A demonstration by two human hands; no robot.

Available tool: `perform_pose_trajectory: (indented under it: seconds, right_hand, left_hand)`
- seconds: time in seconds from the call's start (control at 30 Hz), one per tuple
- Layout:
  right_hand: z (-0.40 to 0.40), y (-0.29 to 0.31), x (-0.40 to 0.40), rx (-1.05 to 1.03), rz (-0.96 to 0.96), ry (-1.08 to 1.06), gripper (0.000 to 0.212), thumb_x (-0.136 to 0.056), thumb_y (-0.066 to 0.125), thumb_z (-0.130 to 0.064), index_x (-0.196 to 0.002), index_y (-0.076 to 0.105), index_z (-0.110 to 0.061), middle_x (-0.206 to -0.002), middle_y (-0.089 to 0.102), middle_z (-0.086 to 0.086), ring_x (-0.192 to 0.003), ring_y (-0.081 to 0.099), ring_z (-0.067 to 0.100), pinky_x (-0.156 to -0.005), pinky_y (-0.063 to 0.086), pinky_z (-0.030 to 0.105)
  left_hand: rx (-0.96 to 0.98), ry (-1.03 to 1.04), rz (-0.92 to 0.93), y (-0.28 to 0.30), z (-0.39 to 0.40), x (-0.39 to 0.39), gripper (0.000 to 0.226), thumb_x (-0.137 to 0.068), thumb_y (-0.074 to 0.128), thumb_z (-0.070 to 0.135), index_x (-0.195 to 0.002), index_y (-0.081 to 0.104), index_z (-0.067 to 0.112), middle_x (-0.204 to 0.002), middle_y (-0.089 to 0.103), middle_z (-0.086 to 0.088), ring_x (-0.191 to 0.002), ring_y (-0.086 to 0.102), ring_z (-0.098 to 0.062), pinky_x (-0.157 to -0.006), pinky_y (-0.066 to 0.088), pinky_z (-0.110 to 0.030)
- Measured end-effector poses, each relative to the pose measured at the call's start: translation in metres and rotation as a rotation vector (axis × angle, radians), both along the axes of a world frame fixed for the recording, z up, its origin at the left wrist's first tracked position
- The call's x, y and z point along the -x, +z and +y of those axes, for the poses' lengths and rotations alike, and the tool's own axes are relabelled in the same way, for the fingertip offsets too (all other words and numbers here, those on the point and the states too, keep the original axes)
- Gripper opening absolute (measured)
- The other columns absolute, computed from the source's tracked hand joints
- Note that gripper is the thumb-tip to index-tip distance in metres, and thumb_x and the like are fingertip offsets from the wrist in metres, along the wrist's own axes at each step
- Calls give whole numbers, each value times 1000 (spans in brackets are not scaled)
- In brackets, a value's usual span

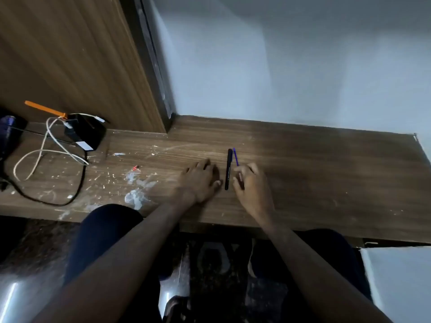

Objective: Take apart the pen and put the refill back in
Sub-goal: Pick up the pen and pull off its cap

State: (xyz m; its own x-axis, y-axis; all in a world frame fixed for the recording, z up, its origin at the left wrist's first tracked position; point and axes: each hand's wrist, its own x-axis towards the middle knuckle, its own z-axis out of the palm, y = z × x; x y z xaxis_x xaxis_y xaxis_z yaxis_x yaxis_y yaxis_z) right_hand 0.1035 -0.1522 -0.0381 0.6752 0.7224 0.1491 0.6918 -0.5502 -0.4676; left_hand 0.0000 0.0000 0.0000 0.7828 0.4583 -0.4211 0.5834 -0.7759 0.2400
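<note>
A black pen barrel [228, 169] lies on the wooden desk [314, 164], pointing away from me. Just right of it a thin blue refill [235, 156] sticks out past the fingers of my right hand [250, 187], which pinches its near end. My left hand [201, 180] rests palm down on the desk left of the barrel, fingers spread, its fingertips close to the barrel but not gripping it. Blur hides whether the refill's tip touches the desk.
White paint flecks and smears [137, 183] mark the desk to the left. Farther left sit a black adapter [85, 132] with white and black cables [46, 157] and an orange strip [45, 109]. A wooden panel [77, 61] and a white wall [291, 66] stand behind.
</note>
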Motion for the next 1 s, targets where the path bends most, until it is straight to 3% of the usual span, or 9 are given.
perform_pose_trajectory:
  seconds: [0.1,0.17,0.23,0.33,0.53,0.63,0.8,0.9,1.0]
  right_hand:
    - [2,-3,-4,-57,125,6,9,-89,79,-24,-91,73,-17,-85,67,-3,-75,64,14,-70,56,34]
    - [13,-5,-8,-48,211,-61,19,-84,87,-32,-82,73,-19,-69,68,-8,-57,58,0,-55,45,13]
    - [26,-9,-10,-60,250,-98,28,-82,89,-39,-76,71,-19,-62,66,-9,-49,55,-3,-49,37,6]
    - [38,-14,-9,71,239,-145,40,-79,89,-48,-69,67,-17,-66,69,-2,-53,59,10,-47,38,16]
    - [42,-20,-9,147,298,-165,30,-83,85,-35,-67,64,-20,-74,71,2,-69,72,22,-60,45,23]
    - [39,-17,-11,62,424,-98,26,-85,81,-25,-70,64,-13,-69,74,5,-58,73,16,-53,54,25]
    - [35,-15,-5,-129,712,-38,17,-96,75,-17,-85,70,-5,-61,76,4,-43,69,8,-42,51,19]
    - [34,-18,-2,-159,754,0,14,-96,73,-15,-83,68,-14,-65,77,6,-53,75,14,-51,59,25]
    - [39,-17,-2,-211,894,-28,2,-96,68,-14,-97,70,-14,-83,82,8,-76,81,27,-68,65,37]
  left_hand:
    - [17,-7,-47,5,6,2,57,-105,54,46,-156,46,22,-163,46,-7,-147,50,-34,-117,46,-50]
    - [-16,29,-25,9,11,-2,45,-106,54,44,-143,57,19,-146,62,-12,-134,61,-35,-107,54,-47]
    - [-53,65,-10,11,14,-6,40,-107,52,44,-133,64,16,-134,69,-14,-125,66,-35,-100,56,-46]
    - [-81,45,5,11,19,-9,38,-108,52,44,-128,68,17,-130,70,-13,-121,68,-33,-96,56,-47]
    - [-21,75,-5,0,31,-21,36,-107,54,44,-124,71,18,-123,74,-13,-116,70,-33,-99,58,-50]
    - [123,163,-134,-3,35,-33,34,-107,55,36,-122,75,14,-121,78,-15,-119,70,-35,-102,55,-48]
    - [396,430,-361,-5,40,-49,35,-109,56,33,-119,78,8,-112,82,-14,-111,75,-33,-101,59,-46]
    - [480,535,-475,-9,39,-49,22,-103,68,27,-109,80,9,-107,83,-10,-100,78,-26,-99,62,-46]
    - [731,624,-553,-13,34,-46,16,-98,76,17,-108,80,6,-102,84,-13,-100,81,-29,-99,64,-49]
